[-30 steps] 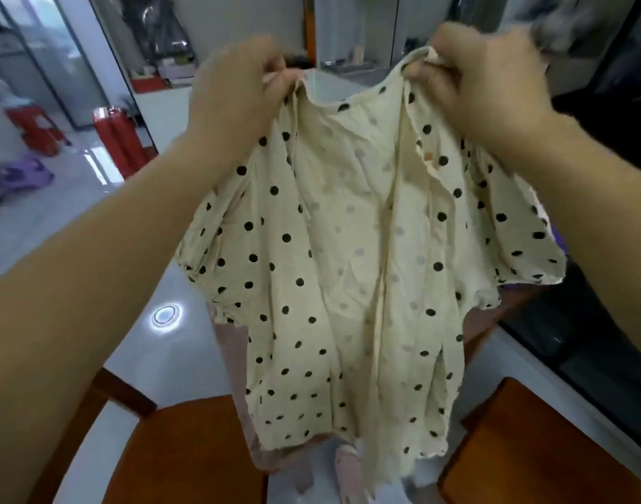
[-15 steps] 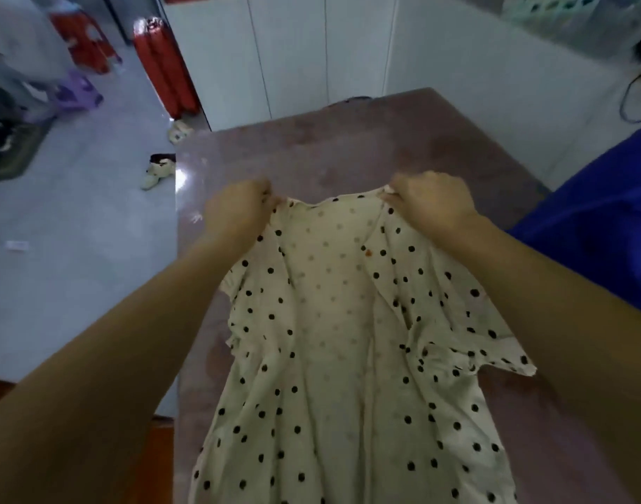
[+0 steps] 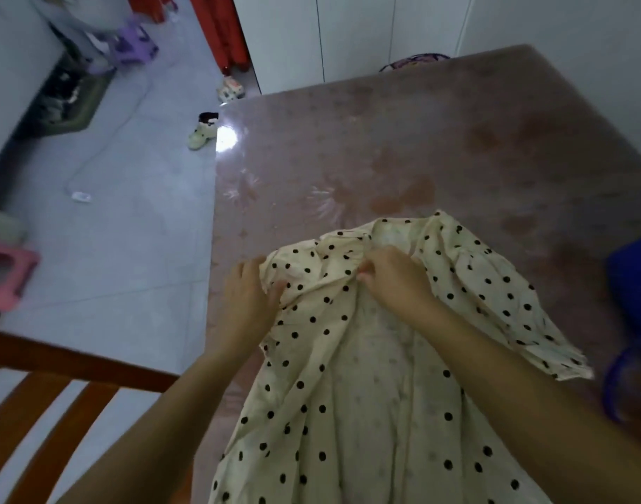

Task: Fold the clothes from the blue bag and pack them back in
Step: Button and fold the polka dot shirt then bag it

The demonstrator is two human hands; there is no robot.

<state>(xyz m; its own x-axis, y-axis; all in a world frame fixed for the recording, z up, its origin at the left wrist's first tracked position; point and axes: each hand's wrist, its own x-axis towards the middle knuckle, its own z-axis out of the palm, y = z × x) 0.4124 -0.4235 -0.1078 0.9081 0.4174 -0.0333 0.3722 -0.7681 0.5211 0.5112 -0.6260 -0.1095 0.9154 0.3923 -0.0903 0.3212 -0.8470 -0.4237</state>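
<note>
The left hand grips the bunched shoulder of the shirt, thumb on top and fingers curled under the cloth. Just to its right, the right hand pinches a fold below the collar. The shirt lies on the tabletop with its collar just beyond the hands. Its body runs back under the forearms toward the person and out of view.

The step looks like spreading the shirt flat before the first fold. It would go best if the hands draw apart along the shoulder line so the cloth between them goes taut, then press down and sweep outward. The left shoulder is the most crumpled part and needs opening first. The sleeve to the right of the right hand lies rumpled and wants laying straight too.

Far to the left of the left hand a pink stool stands on the floor, and a chair sits under the left forearm. A shoe lies on the floor beyond that hand, by the tabletop's corner. The tabletop edge runs just beside the left hand, so cloth pulled that way may slide off. Far to the right the bag sits near the sleeve's tip and may crowd it.
</note>
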